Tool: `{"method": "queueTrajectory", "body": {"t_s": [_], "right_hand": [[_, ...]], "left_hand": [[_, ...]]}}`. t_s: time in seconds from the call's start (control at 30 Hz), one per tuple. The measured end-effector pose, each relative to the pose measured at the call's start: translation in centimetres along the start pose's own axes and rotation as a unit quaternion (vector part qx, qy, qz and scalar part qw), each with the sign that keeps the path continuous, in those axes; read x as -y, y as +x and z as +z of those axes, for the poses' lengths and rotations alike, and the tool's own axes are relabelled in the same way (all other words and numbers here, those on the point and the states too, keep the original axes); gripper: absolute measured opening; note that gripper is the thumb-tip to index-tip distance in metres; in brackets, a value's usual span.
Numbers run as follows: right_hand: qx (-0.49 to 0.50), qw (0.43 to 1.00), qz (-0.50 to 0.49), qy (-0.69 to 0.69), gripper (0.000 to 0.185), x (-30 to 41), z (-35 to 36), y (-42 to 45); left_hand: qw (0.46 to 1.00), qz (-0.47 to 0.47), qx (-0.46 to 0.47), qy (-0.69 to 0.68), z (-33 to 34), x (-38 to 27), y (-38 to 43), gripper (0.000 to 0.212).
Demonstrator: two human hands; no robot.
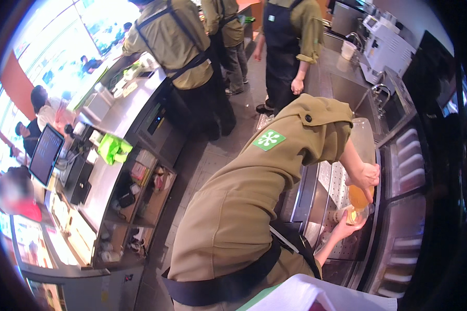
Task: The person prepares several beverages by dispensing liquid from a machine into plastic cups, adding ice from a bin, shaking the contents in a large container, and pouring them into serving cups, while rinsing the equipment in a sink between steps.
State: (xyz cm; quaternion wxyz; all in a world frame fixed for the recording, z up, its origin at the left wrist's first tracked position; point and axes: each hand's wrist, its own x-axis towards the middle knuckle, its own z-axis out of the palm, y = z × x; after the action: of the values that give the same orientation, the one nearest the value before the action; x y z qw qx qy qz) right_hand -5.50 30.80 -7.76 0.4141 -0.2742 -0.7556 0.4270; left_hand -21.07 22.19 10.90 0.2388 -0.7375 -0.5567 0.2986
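My left hand (366, 179) reaches down from a rolled olive sleeve and is closed around a tall, translucent container (362, 134). Orange liquid or contents (359, 197) show at its lower end, just above a clear cup (364, 214). My right hand (346, 229) holds this cup from below, and something yellow is visible in it. Both hands are over a perforated metal drip tray (336, 186) in the counter. Fingers partly cover the container and cup; whether liquid is flowing cannot be told.
Lidded bins (408, 155) line the far side of the counter. Beyond my left arm are a sink (346, 91), faucet and white machine (387, 46). A co-worker in a dark apron (282, 50) stands near it; others stand by the opposite counter (128, 112), which holds a screen (46, 155) and green bag (113, 148).
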Motion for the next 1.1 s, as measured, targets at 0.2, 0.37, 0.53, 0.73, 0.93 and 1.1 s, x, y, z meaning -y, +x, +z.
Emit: {"method": "queueTrajectory", "body": {"t_s": [0.2,0.37,0.53,0.73,0.93,1.1], "right_hand": [[0.01,1.0,-0.009,-0.017,0.078,-0.6,0.5,0.0],[-0.022,0.996,0.04,-0.08,0.077,0.5,-1.0,0.2],[0.015,0.996,0.06,0.061,0.074,-0.1,-0.6,0.0],[0.069,0.985,0.16,0.02,0.089,5.0,1.1,1.7],[0.058,0.992,0.1,0.051,0.095,4.4,-0.7,1.5],[0.048,0.993,0.101,0.047,0.094,3.3,-0.3,0.8]], "left_hand": [[0.999,-0.033,0.003,0.007,0.9,-0.6,-0.9,0.096],[0.999,-0.017,-0.035,-0.032,0.2,0.0,0.7,0.077],[0.966,0.005,-0.138,-0.221,0.0,0.6,-1.3,0.054],[0.993,-0.047,-0.012,-0.108,0.0,2.3,-3.9,0.101],[0.999,-0.019,-0.018,-0.04,-0.8,2.7,-2.0,0.109],[0.998,-0.008,-0.039,-0.047,-0.4,2.2,-1.5,0.107]]}}
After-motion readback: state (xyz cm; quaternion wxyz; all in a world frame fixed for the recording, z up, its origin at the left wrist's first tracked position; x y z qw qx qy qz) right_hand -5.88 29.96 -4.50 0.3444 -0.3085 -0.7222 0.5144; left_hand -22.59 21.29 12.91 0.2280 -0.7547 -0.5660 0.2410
